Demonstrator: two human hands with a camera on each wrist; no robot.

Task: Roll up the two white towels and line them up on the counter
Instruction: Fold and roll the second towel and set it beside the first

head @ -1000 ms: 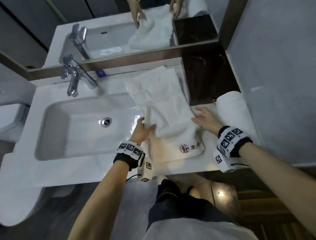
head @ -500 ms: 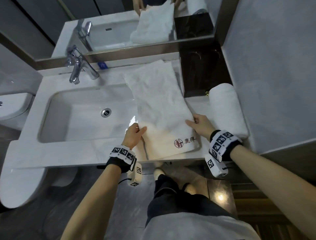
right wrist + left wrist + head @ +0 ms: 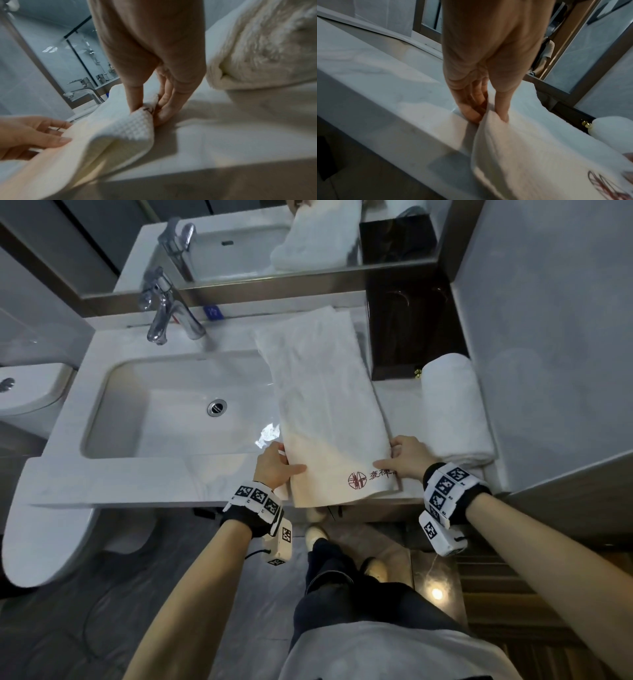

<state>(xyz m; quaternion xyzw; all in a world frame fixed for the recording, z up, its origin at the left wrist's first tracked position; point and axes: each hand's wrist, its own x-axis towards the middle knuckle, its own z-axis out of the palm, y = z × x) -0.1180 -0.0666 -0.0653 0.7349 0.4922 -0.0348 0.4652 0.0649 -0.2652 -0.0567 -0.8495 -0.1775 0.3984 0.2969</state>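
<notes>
Now my left fingers (image 3: 502, 108) and right fingers (image 3: 135, 97) pinch the towel's (image 3: 325, 405) near corners; I should roll evenly, matching the roll (image 3: 452, 409).

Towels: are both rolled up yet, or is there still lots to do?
About halfway. One rolled towel already lies on the counter by the wall. The flat towel is folded into a long strip but not rolled; the left hand and right hand pinch its near corners. Left: rolling it and lining it up beside the first.
</notes>
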